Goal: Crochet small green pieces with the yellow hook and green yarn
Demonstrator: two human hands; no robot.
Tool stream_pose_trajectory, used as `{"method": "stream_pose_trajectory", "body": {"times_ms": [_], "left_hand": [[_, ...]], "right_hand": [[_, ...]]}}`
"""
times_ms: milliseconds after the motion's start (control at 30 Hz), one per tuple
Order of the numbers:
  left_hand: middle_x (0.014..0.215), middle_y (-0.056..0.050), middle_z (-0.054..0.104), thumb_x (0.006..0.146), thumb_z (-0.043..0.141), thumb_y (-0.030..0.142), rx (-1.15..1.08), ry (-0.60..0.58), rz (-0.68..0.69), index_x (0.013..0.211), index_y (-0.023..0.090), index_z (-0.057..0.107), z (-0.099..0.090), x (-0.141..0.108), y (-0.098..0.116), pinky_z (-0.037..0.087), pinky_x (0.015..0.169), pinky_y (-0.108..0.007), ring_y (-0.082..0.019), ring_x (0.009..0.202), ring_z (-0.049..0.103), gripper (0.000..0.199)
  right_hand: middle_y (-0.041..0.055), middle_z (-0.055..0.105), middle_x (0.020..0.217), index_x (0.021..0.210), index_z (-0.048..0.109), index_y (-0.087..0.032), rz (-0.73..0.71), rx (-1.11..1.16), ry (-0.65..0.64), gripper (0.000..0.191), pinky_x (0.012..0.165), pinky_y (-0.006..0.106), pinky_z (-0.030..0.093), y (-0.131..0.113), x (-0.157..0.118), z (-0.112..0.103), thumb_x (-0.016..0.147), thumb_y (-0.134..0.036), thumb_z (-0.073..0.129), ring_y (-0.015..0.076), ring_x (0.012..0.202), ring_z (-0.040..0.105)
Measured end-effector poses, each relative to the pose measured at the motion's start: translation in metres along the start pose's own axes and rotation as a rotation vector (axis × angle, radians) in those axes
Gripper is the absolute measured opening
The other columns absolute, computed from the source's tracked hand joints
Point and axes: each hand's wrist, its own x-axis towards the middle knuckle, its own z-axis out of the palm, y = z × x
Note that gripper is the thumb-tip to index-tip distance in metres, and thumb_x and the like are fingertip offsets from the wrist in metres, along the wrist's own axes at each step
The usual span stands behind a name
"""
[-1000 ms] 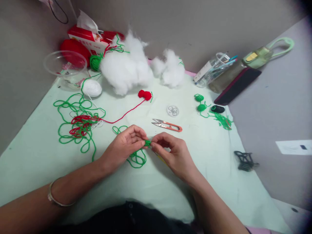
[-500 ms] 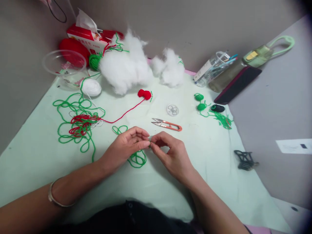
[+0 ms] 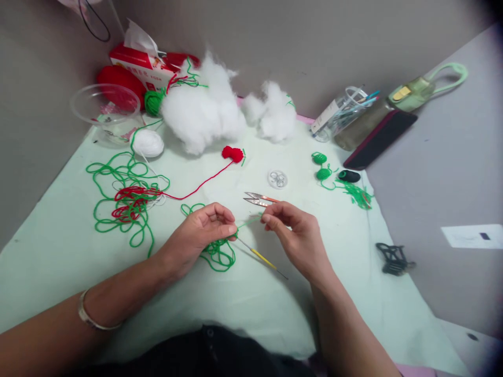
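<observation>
My left hand (image 3: 210, 230) pinches a little green yarn piece (image 3: 234, 233), and the yellow hook (image 3: 262, 258) sticks out of it over the table (image 3: 188, 319). My right hand (image 3: 293, 235) has its finger and thumb closed on a thin green strand (image 3: 250, 221). The snips (image 3: 259, 199) lie just behind my right hand. Loopy green yarn (image 3: 220, 257) lies by my left hand.

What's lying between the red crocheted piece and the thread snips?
In the head view, the small clear round dish sits between the red crocheted piece and the thread snips.
</observation>
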Motion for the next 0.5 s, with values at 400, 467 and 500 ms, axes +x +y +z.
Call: {"method": "stream_pose_trajectory", "body": {"times_ms": [400,467,500], "left_hand": [[0.093,-0.001,0.072,0.076,0.091,0.026,-0.085,0.008,-0.008,0.092,0.017,0.075,0.002,-0.001,0.004,0.058,0.087,-0.026,-0.013,0.09,0.068,0.024],[0.093,-0.001,0.072,0.075,0.092,0.024,-0.096,0.022,-0.004,0.092,0.017,0.075,0.001,-0.001,0.003,0.059,0.088,-0.027,-0.013,0.09,0.068,0.025],[0.092,-0.001,0.072,0.076,0.091,0.024,-0.103,0.033,-0.002,0.092,0.018,0.074,0.0,-0.001,0.003,0.059,0.088,-0.027,-0.013,0.089,0.069,0.024]], "right_hand": [[0.015,0.072,0.111,0.118,0.069,-0.019,-0.178,-0.872,-0.01,0.033,0.079,0.038,0.051,0.034,0.016,-0.003,0.103,-0.016,0.04,0.0287,0.098,0.061],[0.0134,0.071,0.105,0.116,0.069,-0.019,-0.133,-0.736,0.026,0.034,0.075,0.036,0.049,0.033,0.016,-0.004,0.102,-0.016,0.038,0.0259,0.091,0.062],[0.0115,0.071,0.101,0.116,0.068,-0.019,-0.099,-0.622,0.039,0.034,0.074,0.035,0.049,0.032,0.016,-0.006,0.103,-0.017,0.037,0.0237,0.086,0.062]]}}
